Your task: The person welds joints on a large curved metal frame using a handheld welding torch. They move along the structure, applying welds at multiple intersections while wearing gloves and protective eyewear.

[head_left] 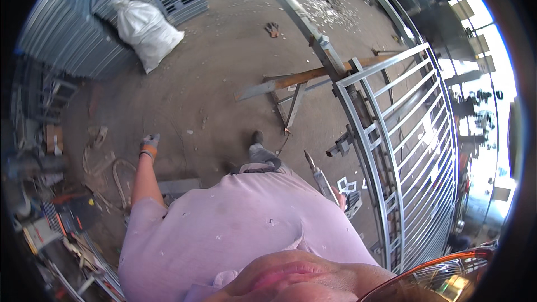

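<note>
My left hand (149, 146), in a grey and orange work glove, hangs out to the left over the floor. Nothing shows in it, but its fingers are too small and blurred to read. On the right, a long, slim, grey-white tool (320, 178) with a dark pointed tip slants forward and left from my right hand (339, 197). That hand is closed around its rear end and mostly hidden beside my body. Just right of the tool stands a large barred metal frame (363, 128), apart from the tip.
A metal stand with a rusty beam (302, 79) is ahead, joined by a long steel beam (291, 8). A dropped glove (272, 29) lies beyond. Far left, a white sack (146, 31) leans by stacked metal panels (70, 33). A hose (118, 176) lies near my left arm.
</note>
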Demonstrator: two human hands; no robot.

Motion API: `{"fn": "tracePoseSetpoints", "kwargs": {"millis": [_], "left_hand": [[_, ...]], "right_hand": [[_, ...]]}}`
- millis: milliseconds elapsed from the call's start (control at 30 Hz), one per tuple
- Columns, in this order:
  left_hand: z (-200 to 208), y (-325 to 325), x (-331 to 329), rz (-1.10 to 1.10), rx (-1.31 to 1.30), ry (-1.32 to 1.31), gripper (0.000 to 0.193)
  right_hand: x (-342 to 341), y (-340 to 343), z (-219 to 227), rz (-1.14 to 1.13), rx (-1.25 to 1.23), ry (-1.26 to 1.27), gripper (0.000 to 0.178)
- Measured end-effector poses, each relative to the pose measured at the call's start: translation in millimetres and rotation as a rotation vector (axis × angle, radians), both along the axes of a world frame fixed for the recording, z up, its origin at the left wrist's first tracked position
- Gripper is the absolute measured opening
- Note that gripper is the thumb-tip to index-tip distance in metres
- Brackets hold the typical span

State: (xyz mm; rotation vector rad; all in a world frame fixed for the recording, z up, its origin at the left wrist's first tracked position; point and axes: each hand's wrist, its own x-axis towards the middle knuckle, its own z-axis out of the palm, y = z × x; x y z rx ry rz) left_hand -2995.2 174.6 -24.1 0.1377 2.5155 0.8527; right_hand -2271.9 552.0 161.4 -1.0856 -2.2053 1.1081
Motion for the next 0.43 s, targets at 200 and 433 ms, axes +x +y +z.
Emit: {"fn": "tracePoseSetpoints", "kwargs": {"millis": [200, 433], "left_hand": [[-38, 129, 48, -0.505, -0.047, -0.123, 0.038], [-40, 42, 59, -0.675, -0.287, -0.272, 0.062]], "right_hand": [[-190, 87, 58, -0.015, -0.083, -0.266, 0.028], [-339, 209, 41, 0.142, -0.039, -0.349, 0.033]]}}
